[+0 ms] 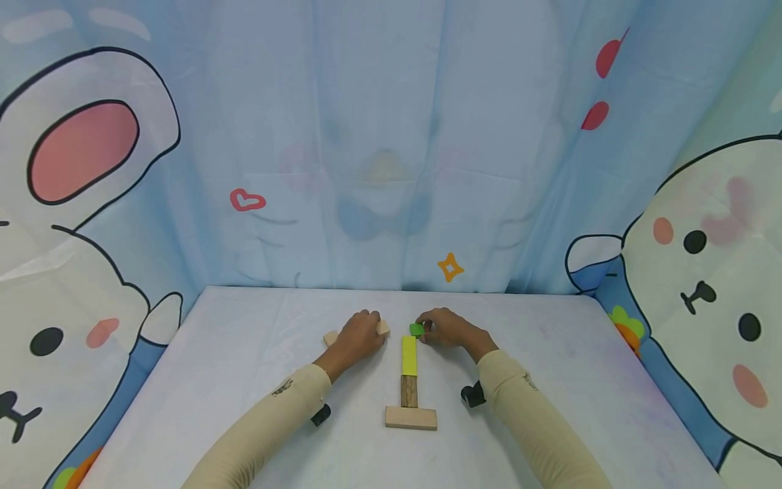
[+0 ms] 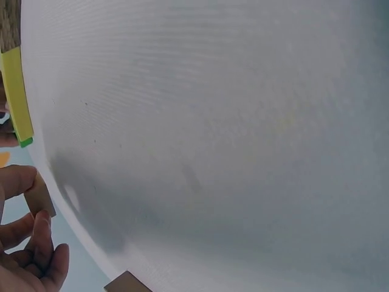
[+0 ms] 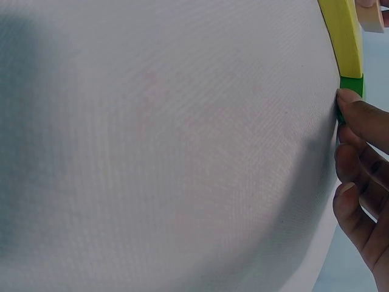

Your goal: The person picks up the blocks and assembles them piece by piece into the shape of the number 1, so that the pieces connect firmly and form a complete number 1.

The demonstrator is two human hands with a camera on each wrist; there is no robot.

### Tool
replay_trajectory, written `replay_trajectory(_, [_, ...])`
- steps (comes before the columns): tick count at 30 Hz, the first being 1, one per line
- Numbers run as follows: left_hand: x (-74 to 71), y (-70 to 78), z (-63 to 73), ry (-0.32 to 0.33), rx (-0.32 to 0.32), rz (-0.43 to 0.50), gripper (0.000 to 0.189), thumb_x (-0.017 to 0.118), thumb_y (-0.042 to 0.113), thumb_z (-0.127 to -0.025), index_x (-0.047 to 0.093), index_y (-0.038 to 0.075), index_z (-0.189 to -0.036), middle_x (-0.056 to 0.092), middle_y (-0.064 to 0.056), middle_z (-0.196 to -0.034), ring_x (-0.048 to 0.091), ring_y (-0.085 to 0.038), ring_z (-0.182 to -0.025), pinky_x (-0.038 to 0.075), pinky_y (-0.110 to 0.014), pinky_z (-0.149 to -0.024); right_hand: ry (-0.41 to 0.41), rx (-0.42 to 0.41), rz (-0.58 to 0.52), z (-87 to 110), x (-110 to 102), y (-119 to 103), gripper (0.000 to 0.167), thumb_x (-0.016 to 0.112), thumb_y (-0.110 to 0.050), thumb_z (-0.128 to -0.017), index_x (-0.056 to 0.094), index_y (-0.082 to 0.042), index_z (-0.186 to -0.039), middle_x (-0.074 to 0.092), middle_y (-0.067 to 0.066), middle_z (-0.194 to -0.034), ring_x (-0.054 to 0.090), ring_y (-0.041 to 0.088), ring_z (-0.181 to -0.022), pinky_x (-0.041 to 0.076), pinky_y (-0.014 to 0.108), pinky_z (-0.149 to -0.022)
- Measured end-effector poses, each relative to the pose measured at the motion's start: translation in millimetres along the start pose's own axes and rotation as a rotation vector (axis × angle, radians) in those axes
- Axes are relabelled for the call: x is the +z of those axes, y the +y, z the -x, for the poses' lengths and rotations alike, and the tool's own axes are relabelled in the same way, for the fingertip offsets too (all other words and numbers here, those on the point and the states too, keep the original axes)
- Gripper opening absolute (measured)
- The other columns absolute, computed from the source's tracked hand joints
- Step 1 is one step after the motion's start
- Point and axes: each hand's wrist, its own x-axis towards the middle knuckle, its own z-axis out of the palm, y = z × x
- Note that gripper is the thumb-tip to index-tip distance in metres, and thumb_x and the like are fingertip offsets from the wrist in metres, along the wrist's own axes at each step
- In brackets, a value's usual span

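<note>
My left hand pinches a pale wooden block between thumb and fingers. In the left wrist view that wooden block shows above the table surface. With thumb and fingertips, my right hand holds a small green block at the far end of a yellow block. From the right wrist, the green block appears against the yellow one's end. Nearer me, a brown wood-grain block continues the line, meeting a plain wooden block laid crosswise.
Another pale wooden block lies left of my left hand, partly hidden by it. A white cloth covers the table. Behind its far edge hangs a blue printed curtain.
</note>
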Motion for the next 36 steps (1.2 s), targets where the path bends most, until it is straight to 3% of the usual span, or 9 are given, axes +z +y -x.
replay_trajectory(10, [1.2,4.8,-3.4,-0.007,0.044,0.035,0.033,0.071,0.021,-0.094,0.065,-0.003,-0.117,0.066,-0.012,-0.097,0.059,-0.016,-0.082,0.053,-0.031,-0.075,-0.009,0.010,0.000,0.3,-1.8,-1.2,0.038,0.076,-0.017,-0.090,0.068,-0.006,-0.126,0.065,0.000,-0.094,0.056,0.015,-0.088,0.049,0.038,-0.086])
replay_trajectory(29, [3.9,16.8,-9.6,-0.029,0.024,0.094,0.031,0.070,0.017,-0.095,0.066,-0.002,-0.117,0.067,-0.012,-0.099,0.059,-0.015,-0.083,0.052,-0.029,-0.075,-0.007,0.027,-0.012,-0.4,-1.3,-1.4,0.039,0.077,-0.016,-0.089,0.067,-0.006,-0.126,0.065,0.000,-0.093,0.056,0.015,-0.088,0.049,0.038,-0.086])
replay_trajectory(36, [6.5,19.2,-12.0,-0.034,0.036,0.112,0.030,0.070,0.017,-0.094,0.067,-0.003,-0.117,0.067,-0.010,-0.094,0.052,-0.012,-0.077,0.048,-0.025,-0.068,0.000,0.007,-0.001,0.0,-1.2,-1.0,0.037,0.076,-0.015,-0.090,0.068,-0.005,-0.125,0.065,0.000,-0.093,0.056,0.015,-0.088,0.049,0.038,-0.086])
